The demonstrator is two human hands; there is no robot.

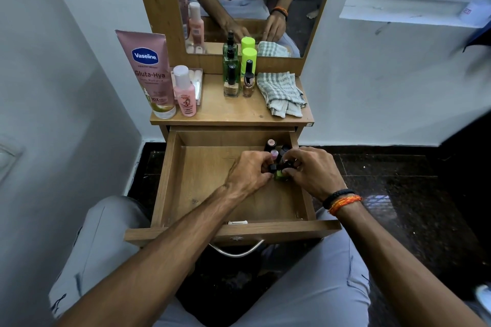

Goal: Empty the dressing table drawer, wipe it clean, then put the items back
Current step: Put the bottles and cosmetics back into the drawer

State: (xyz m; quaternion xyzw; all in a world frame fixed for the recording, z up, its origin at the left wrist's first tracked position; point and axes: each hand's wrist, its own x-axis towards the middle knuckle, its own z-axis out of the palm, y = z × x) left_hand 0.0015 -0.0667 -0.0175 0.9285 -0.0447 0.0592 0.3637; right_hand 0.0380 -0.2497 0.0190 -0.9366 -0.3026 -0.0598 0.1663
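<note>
Gripping small bottles between both hands, drawer's right rear.

Drawer open below tabletop; bottles in its back-right corner; cloth on tabletop right, tube left.

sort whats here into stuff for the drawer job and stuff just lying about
For the job: open wooden drawer; small bottles under both hands, left hand, right hand; grey striped cloth.

Lying about: paper on the window sill.
</note>
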